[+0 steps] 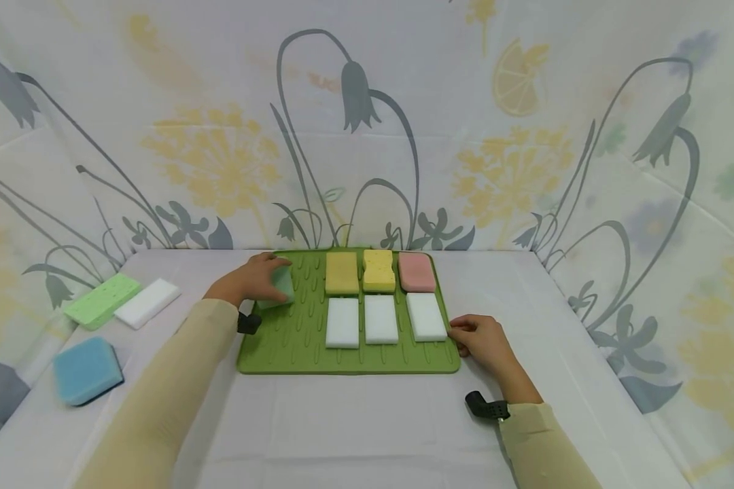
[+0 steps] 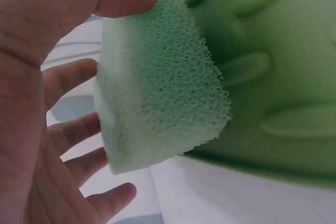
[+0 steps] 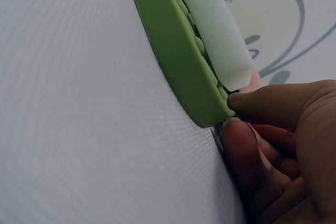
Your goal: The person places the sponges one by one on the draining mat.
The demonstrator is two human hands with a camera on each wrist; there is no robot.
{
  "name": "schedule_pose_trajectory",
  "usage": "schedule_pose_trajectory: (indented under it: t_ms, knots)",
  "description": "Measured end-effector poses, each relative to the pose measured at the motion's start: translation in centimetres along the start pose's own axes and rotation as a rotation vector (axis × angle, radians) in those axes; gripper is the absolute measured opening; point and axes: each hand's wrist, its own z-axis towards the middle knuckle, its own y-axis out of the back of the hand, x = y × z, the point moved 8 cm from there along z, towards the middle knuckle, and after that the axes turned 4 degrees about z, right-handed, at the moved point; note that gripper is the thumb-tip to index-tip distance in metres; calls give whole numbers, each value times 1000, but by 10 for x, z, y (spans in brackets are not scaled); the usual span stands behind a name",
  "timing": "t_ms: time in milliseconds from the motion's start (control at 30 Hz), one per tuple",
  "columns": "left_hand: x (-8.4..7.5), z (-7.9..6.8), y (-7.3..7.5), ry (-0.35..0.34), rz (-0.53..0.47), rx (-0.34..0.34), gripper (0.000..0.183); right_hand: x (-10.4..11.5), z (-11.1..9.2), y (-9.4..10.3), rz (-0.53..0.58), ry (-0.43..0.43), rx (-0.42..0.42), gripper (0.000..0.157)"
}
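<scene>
On the left part of a ribbed green mat, my left hand grips a pale green porous sponge between thumb and fingers. The sponge is tilted, with its lower end at the mat. My right hand pinches the mat's right edge with thumb and forefinger, close beside a white sponge. Along the mat's back row sit a mustard sponge, a yellow notched sponge and a pink sponge. In front of them lie two more white sponges, the left one and the middle one.
Left of the mat on the white-covered table lie a light green sponge, another white sponge and a blue sponge with a dark underside. A flower-printed cloth hangs behind the table.
</scene>
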Motion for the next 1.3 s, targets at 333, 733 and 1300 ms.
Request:
schedule_pose_trajectory:
  t_ms: [333, 733, 1300]
  knots:
    - [-12, 17, -1, -9, 25, 15, 82, 0, -1, 1, 11, -9, -3, 30]
    - [-26, 34, -4, -12, 28, 47, 83, -1, -2, 1, 10, -20, -11, 30]
    - [-35, 56, -9, -47, 87, 79, 80, 1, -3, -1, 35, -31, 3, 29]
